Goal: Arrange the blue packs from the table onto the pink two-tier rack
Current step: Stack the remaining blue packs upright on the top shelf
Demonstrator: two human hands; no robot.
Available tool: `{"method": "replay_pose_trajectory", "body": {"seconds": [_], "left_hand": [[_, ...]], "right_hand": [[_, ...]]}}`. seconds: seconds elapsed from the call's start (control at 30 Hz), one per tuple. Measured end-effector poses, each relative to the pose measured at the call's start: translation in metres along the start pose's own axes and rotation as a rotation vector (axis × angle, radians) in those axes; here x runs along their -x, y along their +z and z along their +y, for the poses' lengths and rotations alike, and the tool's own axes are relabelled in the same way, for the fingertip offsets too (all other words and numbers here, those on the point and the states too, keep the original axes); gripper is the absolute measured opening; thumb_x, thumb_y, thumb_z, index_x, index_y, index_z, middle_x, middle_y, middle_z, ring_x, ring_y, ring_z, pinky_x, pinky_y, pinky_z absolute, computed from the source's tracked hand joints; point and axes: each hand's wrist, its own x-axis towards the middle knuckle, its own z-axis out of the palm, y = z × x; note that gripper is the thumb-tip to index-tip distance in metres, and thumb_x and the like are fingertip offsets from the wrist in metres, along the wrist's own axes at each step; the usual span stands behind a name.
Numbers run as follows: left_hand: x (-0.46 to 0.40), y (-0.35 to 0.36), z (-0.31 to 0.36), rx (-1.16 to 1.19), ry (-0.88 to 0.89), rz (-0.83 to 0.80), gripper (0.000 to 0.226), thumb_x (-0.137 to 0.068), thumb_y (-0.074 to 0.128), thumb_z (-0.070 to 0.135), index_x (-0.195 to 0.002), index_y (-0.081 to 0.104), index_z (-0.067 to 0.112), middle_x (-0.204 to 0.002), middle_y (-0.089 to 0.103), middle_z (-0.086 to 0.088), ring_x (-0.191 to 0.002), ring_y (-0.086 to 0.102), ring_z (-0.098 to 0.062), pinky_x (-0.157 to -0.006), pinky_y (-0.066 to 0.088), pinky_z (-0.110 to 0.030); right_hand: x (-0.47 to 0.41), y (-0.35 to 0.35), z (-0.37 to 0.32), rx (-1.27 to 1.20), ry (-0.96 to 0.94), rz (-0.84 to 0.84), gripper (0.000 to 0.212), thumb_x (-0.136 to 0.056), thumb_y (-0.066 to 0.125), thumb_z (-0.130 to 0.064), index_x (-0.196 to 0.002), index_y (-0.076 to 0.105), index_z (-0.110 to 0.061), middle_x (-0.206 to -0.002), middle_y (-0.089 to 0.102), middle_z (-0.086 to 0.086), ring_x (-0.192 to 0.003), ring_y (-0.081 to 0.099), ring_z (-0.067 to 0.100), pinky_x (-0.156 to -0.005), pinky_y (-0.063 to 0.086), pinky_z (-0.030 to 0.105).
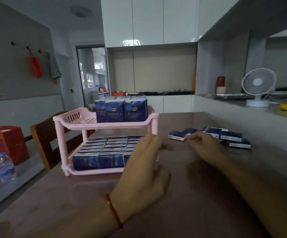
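Note:
The pink two-tier rack (105, 125) stands on the brown table. Its lower tier is packed with rows of blue packs (96, 160). On the upper tier, blue packs (120, 109) stand upright on the right side, leaving the left part bare. Several loose blue packs (231, 136) lie on the table to the right. My left hand (144, 167) hovers in front of the rack's right post, fingers loosely curled, holding nothing. My right hand (202, 145) reaches toward the loose pile, fingertips pinched at the nearest pack (177, 135); whether it grips that pack is unclear.
A wooden chair (45, 140) stands behind the rack on the left. A red bag (10, 143) and a water bottle (6, 166) sit on a lower surface at the left. A white fan (258, 88) stands on the counter at the right.

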Motion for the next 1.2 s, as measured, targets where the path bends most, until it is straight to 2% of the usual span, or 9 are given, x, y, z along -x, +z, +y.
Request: {"method": "replay_pose_trajectory", "body": {"seconds": [0.2, 0.4, 0.53, 0.63, 0.8, 0.93, 1.03, 1.13, 1.2], "left_hand": [[-0.029, 0.09, -0.013, 0.059, -0.069, -0.315, 0.044, -0.082, 0.067, 0.02, -0.122, 0.049, 0.028, -0.125, 0.048, 0.01, -0.11, 0.044, -0.003, -0.094, 0.037, -0.012], [-0.049, 0.128, -0.039, -0.042, -0.149, -0.374, 0.047, -0.085, 0.063, 0.025, -0.129, 0.046, 0.025, -0.129, 0.05, -0.001, -0.112, 0.05, -0.016, -0.094, 0.044, -0.027], [-0.044, 0.131, -0.045, -0.036, -0.126, -0.379, 0.048, -0.085, 0.063, 0.026, -0.13, 0.046, 0.026, -0.128, 0.051, 0.001, -0.114, 0.049, -0.013, -0.096, 0.044, -0.027], [-0.044, 0.128, -0.043, -0.03, -0.107, -0.376, 0.047, -0.086, 0.063, 0.026, -0.129, 0.046, 0.027, -0.128, 0.051, 0.002, -0.115, 0.048, -0.013, -0.096, 0.043, -0.026], [-0.043, 0.124, -0.041, 0.006, -0.122, -0.375, 0.043, -0.086, 0.064, 0.022, -0.126, 0.048, 0.027, -0.124, 0.052, 0.003, -0.105, 0.047, -0.011, -0.09, 0.041, -0.022], [-0.042, 0.123, -0.039, 0.085, -0.154, -0.365, 0.04, -0.084, 0.066, 0.018, -0.121, 0.053, 0.026, -0.119, 0.054, 0.005, -0.102, 0.05, -0.009, -0.084, 0.043, -0.018], [-0.043, 0.12, -0.041, 0.196, -0.223, -0.318, 0.032, -0.087, 0.066, 0.019, -0.118, 0.057, 0.025, -0.112, 0.06, 0.006, -0.101, 0.056, -0.007, -0.087, 0.05, -0.022], [-0.045, 0.119, -0.044, 0.347, -0.372, -0.281, 0.027, -0.092, 0.063, 0.03, -0.118, 0.057, 0.026, -0.101, 0.063, 0.009, -0.09, 0.063, -0.007, -0.08, 0.054, -0.02], [-0.047, 0.118, -0.043, 0.535, -0.527, -0.26, 0.04, -0.091, 0.063, 0.044, -0.124, 0.054, 0.024, -0.103, 0.064, 0.001, -0.084, 0.068, -0.014, -0.082, 0.059, -0.035]], "right_hand": [[-0.02, -0.055, 0.075, 0.278, 0.399, 0.297, 0.047, -0.084, 0.071, -0.028, -0.126, 0.061, -0.011, -0.133, 0.048, 0.022, -0.121, 0.051, 0.044, -0.102, 0.046, 0.05], [-0.035, -0.054, 0.128, 0.284, 0.467, 0.187, 0.084, -0.059, 0.057, -0.062, -0.134, 0.042, -0.029, -0.138, 0.055, 0.008, -0.121, 0.057, 0.036, -0.102, 0.045, 0.056], [-0.045, -0.049, 0.132, 0.398, 0.459, 0.1, 0.093, -0.073, 0.053, -0.065, -0.151, 0.007, -0.044, -0.157, 0.032, 0.008, -0.136, 0.042, 0.042, -0.11, 0.034, 0.059], [-0.042, -0.052, 0.127, 0.5, 0.383, 0.127, 0.079, -0.069, 0.048, -0.07, -0.141, 0.033, -0.04, -0.142, 0.052, 0.009, -0.124, 0.052, 0.041, -0.104, 0.043, 0.055], [-0.034, -0.059, 0.106, 0.559, 0.323, 0.267, 0.025, -0.083, 0.068, -0.028, -0.105, 0.058, -0.032, -0.12, 0.064, 0.008, -0.115, 0.054, 0.036, -0.104, 0.035, 0.056], [-0.029, -0.06, 0.103, 0.465, 0.319, 0.272, 0.032, -0.077, 0.076, -0.024, -0.099, 0.054, -0.031, -0.116, 0.065, 0.004, -0.114, 0.056, 0.032, -0.103, 0.032, 0.054], [-0.025, -0.064, 0.094, 0.16, 0.261, 0.307, 0.05, -0.071, 0.087, -0.022, -0.111, 0.057, -0.019, -0.115, 0.066, 0.008, -0.102, 0.062, 0.029, -0.09, 0.05, 0.045], [-0.019, -0.064, 0.072, -0.258, 0.174, 0.165, 0.05, -0.071, 0.088, -0.01, -0.116, 0.065, -0.008, -0.114, 0.069, 0.013, -0.094, 0.066, 0.023, -0.074, 0.056, 0.034], [-0.011, -0.067, 0.054, -0.419, 0.112, -0.016, 0.044, -0.076, 0.083, -0.006, -0.116, 0.067, -0.011, -0.116, 0.071, 0.012, -0.102, 0.069, 0.027, -0.078, 0.057, 0.036]]}}
